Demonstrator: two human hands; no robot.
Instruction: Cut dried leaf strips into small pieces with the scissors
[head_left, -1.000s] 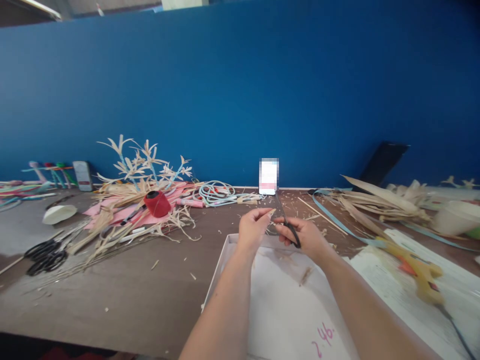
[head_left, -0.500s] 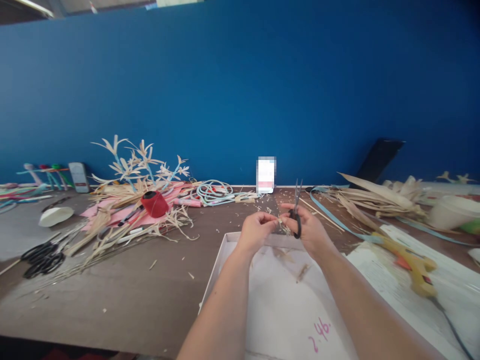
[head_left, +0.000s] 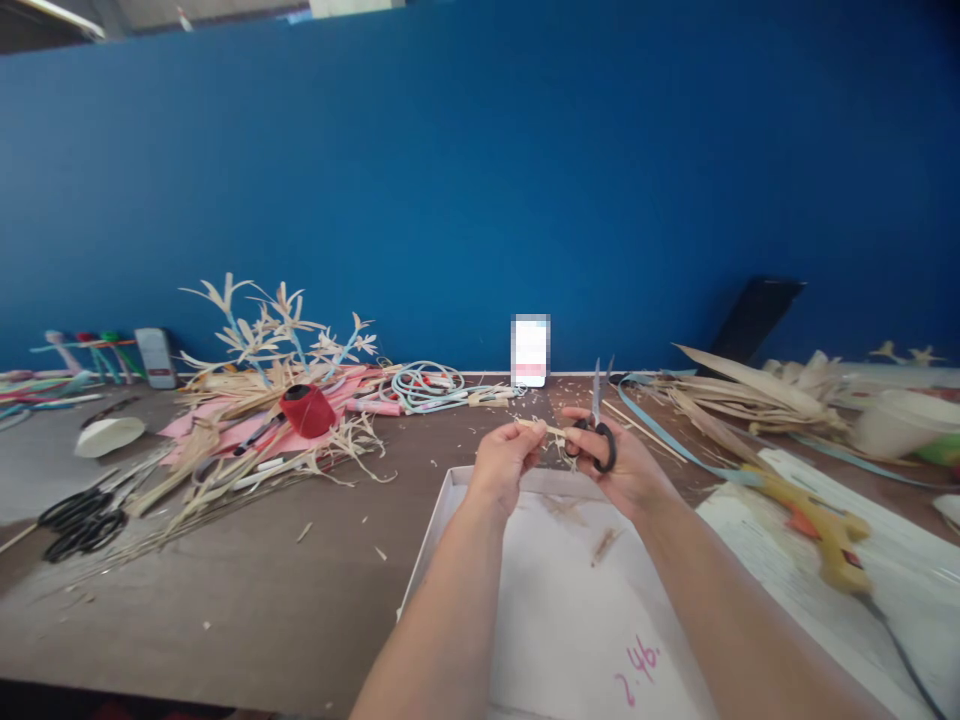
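Note:
My left hand is closed in a pinch on a thin straw strip that reaches toward the other hand. My right hand grips black-handled scissors with the blades pointing up and slightly apart; its fingertips also touch the strip's far end. Both hands hover over the far edge of a shallow white box lid that has straw scraps and pink writing inside.
A pile of dried straw and straw flowers with a red thread spool lies left. Black scissors rest at the far left. A yellow glue gun lies on paper at right, near dried leaves. A blue wall stands behind.
The scissors have swung from leaning left to pointing upright. The strip is now stretched level between my hands, and both hands sit slightly higher.

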